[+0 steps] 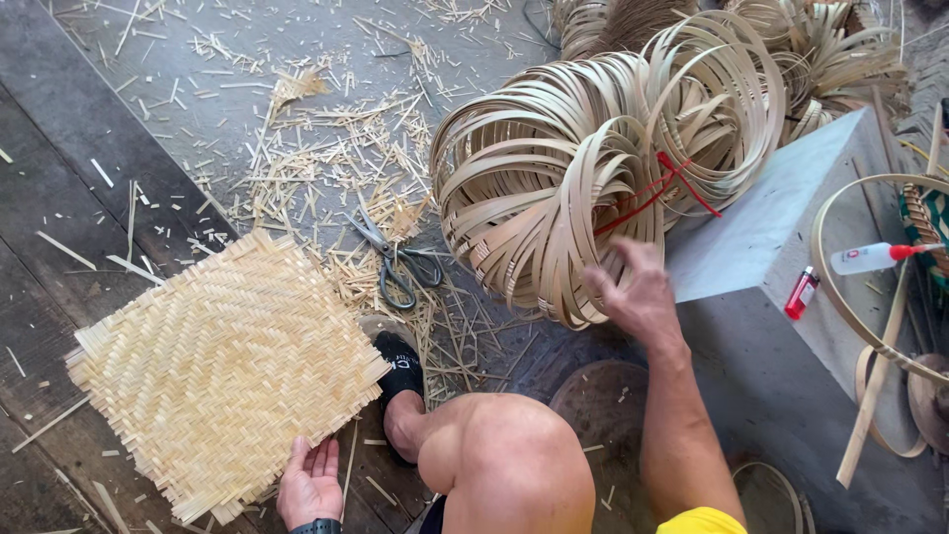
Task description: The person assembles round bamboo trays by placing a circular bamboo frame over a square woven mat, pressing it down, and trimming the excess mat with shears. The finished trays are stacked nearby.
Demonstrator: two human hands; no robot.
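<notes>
One square woven bamboo mat (225,371), one pair of grey metal scissors (397,259), one red lighter (802,293), one white red-capped squeeze bottle (870,258).

A woven mat (222,371) lies on the floor (59,198); scissors (395,259) lie between it and the strip coils (563,178) to the right.

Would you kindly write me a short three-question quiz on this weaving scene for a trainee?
1. True or false: the right hand reaches to the bundle of coiled bamboo strips.
2. What does the left hand rest against: A) the scissors, B) the woven mat, C) the red lighter?
3. Fill in: the bundle is tied with a ___ cord.

Key: 1 true; 2 B; 3 red.
</notes>
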